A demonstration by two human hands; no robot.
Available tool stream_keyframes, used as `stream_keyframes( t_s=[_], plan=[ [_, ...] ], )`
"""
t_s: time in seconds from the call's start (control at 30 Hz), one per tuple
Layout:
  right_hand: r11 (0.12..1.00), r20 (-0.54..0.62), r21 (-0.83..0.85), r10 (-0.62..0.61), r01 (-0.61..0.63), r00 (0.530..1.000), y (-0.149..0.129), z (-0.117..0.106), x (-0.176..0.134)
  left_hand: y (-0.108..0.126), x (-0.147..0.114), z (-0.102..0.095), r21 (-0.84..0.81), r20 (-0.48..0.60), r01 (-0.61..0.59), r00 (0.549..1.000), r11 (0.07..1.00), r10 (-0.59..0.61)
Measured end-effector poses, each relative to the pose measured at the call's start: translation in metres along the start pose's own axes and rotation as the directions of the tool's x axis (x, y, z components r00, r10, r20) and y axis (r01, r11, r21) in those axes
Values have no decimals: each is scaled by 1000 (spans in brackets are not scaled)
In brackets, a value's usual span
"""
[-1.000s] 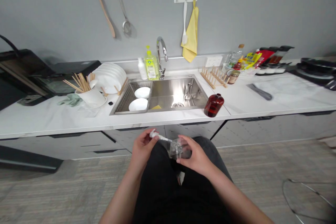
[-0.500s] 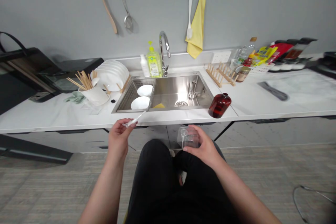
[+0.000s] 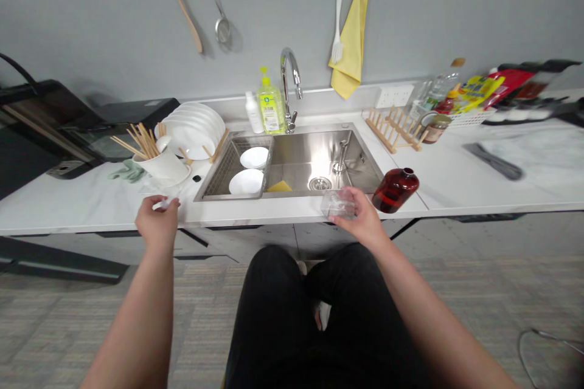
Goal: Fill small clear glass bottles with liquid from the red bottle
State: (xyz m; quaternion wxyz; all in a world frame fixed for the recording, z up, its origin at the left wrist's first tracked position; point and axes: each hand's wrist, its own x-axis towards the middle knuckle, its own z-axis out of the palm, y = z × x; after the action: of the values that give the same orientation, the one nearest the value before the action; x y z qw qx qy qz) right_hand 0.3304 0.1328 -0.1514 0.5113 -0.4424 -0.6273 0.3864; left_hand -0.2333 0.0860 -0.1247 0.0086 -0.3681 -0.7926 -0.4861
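My left hand (image 3: 157,219) is over the counter's front edge at the left, thumb and fingers pinched on a slim whitish, see-through piece (image 3: 170,200) whose kind I cannot make out. In front of the sink, my right hand (image 3: 362,216) grips a clear plastic container (image 3: 336,203) from its right side, fingers wrapped around it. Just right of that hand a reddish-brown bottle (image 3: 395,190) without a cap leans or stands at the counter edge. A small black cap-like object (image 3: 196,179) lies between my left hand and the sink.
The steel sink (image 3: 296,196) holds a rack with two white bowls (image 3: 246,182) and a yellow sponge (image 3: 279,186). Left are a white chopstick holder (image 3: 165,169) and plates (image 3: 196,127). Behind stands the faucet (image 3: 286,85); right, a wooden rack (image 3: 395,130) and a jar (image 3: 435,129).
My left hand has moved left with the slim piece, away from the sink. My right hand has lifted the clear container up to the counter edge, beside the bottle. The view has shifted slightly.
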Motion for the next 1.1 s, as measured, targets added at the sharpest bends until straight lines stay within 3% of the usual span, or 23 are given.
stream_keyframes(
  t_s=[0.1,0.2,0.33,0.53,0.93,1.1],
  plan=[
    [1000,-27,-17,5,-5,1000,7,3,14,-3,8,9,172,-75,-93,991,981,107],
    [999,-34,-9,37,-37,999,14,6,19,-5,16,19,294,-34,-173,981,940,191],
    [998,-42,1,67,-67,997,16,8,20,-12,27,32,381,23,-205,977,902,213],
    [997,-38,-30,68,-69,997,15,9,18,-23,36,40,376,70,-285,958,882,279],
    [940,-17,-340,19,-24,1000,7,8,13,-13,25,36,393,77,-311,949,865,306],
    [941,-13,-337,-9,4,1000,7,8,17,0,-6,21,382,-4,-437,880,814,475]
  ],
)
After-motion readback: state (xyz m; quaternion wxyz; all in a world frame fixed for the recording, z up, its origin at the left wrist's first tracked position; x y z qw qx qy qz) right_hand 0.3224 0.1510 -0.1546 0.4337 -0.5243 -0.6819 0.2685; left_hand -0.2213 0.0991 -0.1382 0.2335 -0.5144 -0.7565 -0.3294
